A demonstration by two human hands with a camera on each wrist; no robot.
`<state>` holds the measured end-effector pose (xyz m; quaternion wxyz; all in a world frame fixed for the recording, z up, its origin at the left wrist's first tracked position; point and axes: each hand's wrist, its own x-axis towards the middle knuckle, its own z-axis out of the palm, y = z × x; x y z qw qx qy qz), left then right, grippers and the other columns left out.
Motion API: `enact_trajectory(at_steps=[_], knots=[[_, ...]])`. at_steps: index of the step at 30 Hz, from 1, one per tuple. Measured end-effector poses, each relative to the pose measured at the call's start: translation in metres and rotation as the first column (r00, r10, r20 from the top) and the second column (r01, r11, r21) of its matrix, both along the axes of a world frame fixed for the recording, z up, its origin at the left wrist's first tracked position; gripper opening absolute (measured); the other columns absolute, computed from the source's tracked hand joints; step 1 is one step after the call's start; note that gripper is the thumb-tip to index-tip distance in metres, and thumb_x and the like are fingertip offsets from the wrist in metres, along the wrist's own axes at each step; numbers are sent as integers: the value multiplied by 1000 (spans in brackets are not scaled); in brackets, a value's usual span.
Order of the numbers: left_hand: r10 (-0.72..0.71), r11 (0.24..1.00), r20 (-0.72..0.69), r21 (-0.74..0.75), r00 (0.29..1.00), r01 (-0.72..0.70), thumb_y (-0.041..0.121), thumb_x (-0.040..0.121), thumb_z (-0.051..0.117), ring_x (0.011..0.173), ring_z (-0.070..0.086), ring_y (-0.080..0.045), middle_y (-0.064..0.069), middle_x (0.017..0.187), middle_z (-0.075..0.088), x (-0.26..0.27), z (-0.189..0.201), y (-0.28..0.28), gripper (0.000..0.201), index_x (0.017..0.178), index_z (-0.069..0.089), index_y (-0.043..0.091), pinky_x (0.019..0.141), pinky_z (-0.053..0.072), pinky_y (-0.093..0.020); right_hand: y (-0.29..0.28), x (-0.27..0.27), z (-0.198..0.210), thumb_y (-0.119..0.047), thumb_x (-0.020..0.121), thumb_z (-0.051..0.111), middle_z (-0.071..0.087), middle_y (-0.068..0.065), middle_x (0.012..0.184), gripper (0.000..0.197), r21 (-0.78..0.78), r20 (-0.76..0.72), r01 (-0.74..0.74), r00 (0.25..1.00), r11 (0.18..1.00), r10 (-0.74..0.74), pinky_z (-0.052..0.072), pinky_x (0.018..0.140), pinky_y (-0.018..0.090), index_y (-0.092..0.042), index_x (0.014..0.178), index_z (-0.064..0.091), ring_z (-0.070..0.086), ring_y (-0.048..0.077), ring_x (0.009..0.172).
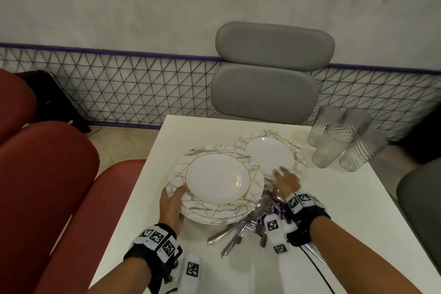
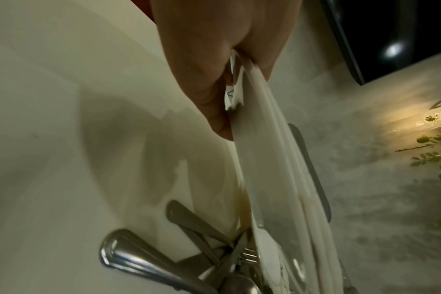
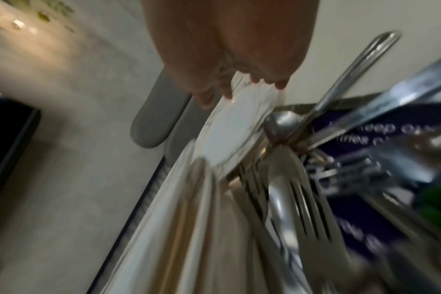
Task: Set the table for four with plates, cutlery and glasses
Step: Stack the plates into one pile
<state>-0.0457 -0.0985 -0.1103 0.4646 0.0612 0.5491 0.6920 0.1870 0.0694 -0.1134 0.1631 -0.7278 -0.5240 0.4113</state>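
A stack of marble-patterned plates (image 1: 217, 181) is at the table's left. My left hand (image 1: 173, 203) grips its near-left rim, thumb on top. In the left wrist view the plate stack (image 2: 272, 179) hangs tilted above the table, with my left hand (image 2: 224, 83) curled under its edge. One more plate (image 1: 267, 153) lies flat further back. My right hand (image 1: 285, 180) is at its near rim; the right wrist view shows thumb and fingertips of the right hand (image 3: 237, 89) pinching that plate (image 3: 234, 131). A pile of cutlery (image 1: 238, 229) lies between my wrists. Several ribbed glasses (image 1: 341, 136) stand back right.
The white table (image 1: 334, 210) has bare surface at the right and front. A purple packet (image 1: 274, 212) lies under the cutlery. A grey chair (image 1: 269, 74) stands behind the table, red seats (image 1: 47, 174) line the left side, and another grey seat (image 1: 420, 198) is at right.
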Motion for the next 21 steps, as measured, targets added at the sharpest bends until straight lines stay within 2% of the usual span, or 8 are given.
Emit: enact_trajectory(at_steps=[4,5,8,9,12,15,16,21], knots=[[41,999,-28,-24,999,-42,4,87,58,113,59,-27,-8,125,63,-19,-4,-6,45,130,52,17,97,47,-46,36,28,-5,-27,93,51,21,22,152,74,-109,-118,303,942,947,-315,27,112,43,-1,146,7,29,37,137],[51,998,-34,-25,998,-52,4,87,58,113,59,-27,-8,123,63,-24,-4,-8,45,130,53,17,96,48,-45,39,32,-5,-22,94,50,24,23,150,69,-132,-138,293,941,947,-310,35,107,41,4,144,11,32,37,135],[79,997,-48,-15,996,-79,2,87,56,108,61,-27,-9,119,64,-36,-2,-16,44,129,53,13,82,51,-37,42,35,-4,-17,97,44,38,23,142,49,-161,-161,159,970,974,-185,49,60,20,8,137,30,45,36,126],[87,996,-51,-15,995,-87,2,87,56,108,61,-28,-10,119,64,-40,-2,-19,43,128,53,12,80,51,-36,40,32,-5,-19,97,44,42,23,140,46,-164,-149,139,975,977,-164,48,57,14,6,135,36,49,33,121],[96,995,-67,-23,993,-98,3,87,55,109,60,-28,-10,122,63,-48,-4,-28,42,128,54,12,80,51,-36,35,23,-4,-31,86,54,50,21,129,39,-154,-435,225,859,962,-270,47,81,20,-2,111,53,53,29,108],[98,995,-63,-23,993,-100,6,89,52,109,59,-28,-11,125,61,-51,-2,-34,41,130,52,13,81,51,-37,31,13,6,-7,93,43,49,26,129,36,-26,-622,339,731,940,-281,53,49,18,5,127,42,53,27,88],[94,995,-65,-14,993,-95,6,89,52,110,58,-28,-11,125,61,-51,0,-36,41,129,52,13,82,50,-37,29,12,11,-4,95,40,46,28,134,38,-38,-641,345,711,938,-288,53,46,19,6,132,37,52,26,81],[49,999,-60,20,997,-47,8,91,51,117,56,-29,-11,129,59,-36,10,-39,42,133,49,15,90,49,-40,7,19,17,-7,96,38,50,28,130,32,11,-493,234,847,972,-199,46,93,45,10,122,47,54,32,103]])
